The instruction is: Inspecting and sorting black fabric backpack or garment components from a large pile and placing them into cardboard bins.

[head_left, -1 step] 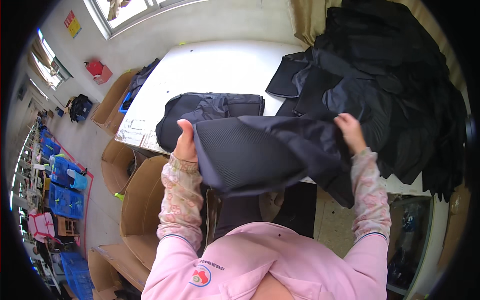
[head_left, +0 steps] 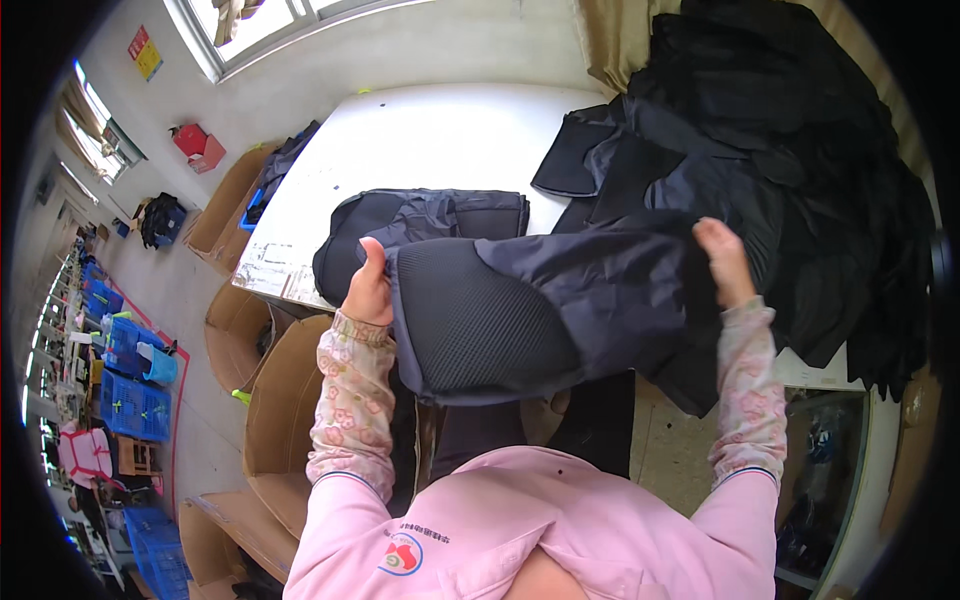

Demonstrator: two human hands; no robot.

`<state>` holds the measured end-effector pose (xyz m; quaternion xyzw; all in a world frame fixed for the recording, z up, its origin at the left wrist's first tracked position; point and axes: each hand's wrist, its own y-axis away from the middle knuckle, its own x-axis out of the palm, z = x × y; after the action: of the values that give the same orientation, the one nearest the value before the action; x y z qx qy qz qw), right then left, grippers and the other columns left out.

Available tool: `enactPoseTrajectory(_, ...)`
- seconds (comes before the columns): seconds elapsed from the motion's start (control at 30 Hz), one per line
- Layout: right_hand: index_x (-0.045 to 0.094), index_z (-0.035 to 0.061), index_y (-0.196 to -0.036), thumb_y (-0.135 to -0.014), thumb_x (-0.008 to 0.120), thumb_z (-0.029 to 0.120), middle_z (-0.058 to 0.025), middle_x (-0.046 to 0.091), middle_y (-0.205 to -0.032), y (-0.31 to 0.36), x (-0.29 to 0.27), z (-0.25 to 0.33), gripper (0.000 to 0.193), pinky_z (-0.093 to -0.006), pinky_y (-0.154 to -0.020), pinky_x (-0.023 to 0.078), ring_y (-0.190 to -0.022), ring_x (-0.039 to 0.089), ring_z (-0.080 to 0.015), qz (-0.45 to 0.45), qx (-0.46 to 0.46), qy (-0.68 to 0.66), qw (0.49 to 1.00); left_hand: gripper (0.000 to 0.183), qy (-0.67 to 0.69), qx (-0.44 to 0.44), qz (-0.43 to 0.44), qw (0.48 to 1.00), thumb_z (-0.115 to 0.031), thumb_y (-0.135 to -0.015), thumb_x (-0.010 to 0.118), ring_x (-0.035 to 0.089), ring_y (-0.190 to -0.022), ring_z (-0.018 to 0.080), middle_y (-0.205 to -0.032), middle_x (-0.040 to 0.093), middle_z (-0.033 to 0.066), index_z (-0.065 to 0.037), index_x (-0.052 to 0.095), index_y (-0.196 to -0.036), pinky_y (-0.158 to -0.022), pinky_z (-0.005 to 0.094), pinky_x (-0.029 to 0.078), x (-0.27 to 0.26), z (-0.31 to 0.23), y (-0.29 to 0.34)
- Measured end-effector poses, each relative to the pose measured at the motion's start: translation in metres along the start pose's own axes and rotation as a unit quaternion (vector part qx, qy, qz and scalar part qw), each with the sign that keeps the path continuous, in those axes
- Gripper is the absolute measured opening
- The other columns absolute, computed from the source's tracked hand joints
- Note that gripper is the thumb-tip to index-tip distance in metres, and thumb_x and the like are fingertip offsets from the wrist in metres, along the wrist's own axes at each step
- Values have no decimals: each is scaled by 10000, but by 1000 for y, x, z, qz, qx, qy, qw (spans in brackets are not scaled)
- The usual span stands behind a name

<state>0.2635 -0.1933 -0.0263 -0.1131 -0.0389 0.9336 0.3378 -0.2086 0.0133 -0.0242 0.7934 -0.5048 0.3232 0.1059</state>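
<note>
Stretched between my two hands is a dark grey and black fabric piece point(head_left: 630, 300) with a textured black panel on its left part. My left hand point(head_left: 371, 285) grips its left end, thumb up along the edge. At the other end, my right hand point(head_left: 724, 262) is closed on the cloth, with part of its fingers hidden behind it. Just beyond, a folded stack of similar dark pieces point(head_left: 430, 212) lies on the white table point(head_left: 455, 130). A large heap of black fabric pieces point(head_left: 800, 150) covers the table's right side.
Open cardboard boxes point(head_left: 285, 410) stand on the floor left of the table. Farther left are blue plastic crates point(head_left: 135, 405) along a red floor line. A window point(head_left: 280, 30) and a curtain point(head_left: 615, 45) are at the back wall.
The fabric piece has been pulled flatter and wider, with its textured panel facing up more. My right hand has moved right and slightly up; the left has shifted little.
</note>
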Motion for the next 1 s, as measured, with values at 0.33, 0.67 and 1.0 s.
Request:
enactPoseTrajectory(0.33,586,-6,-1161,-935,575,148,-68,657,-1055,64,17,203,273,-220,-820,503,-925,642,-112,141,-56,-248,957,296,-85,21,-235,968,-272,-998,482,632,-977,165,-1100,657,71,-30,606,-1115,-822,302,518,-35,30,-76)
enactPoseTrajectory(0.67,635,-51,-859,-855,665,153,-150,682,-720,31,190,313,206,-275,-310,252,-520,644,-180,307,-124,-288,899,345,56,-215,-144,964,-320,-987,445,637,-920,221,-1066,653,114,-46,591,-1138,-818,395,528,14,134,-116)
enactPoseTrajectory(1.0,577,-44,-997,-901,599,113,-55,613,-778,26,145,306,185,-224,-497,493,-612,610,-119,346,-167,-296,875,246,-146,82,-128,978,-182,-946,539,644,-919,236,-1036,635,91,-60,577,-1157,-816,380,543,-108,63,-22)
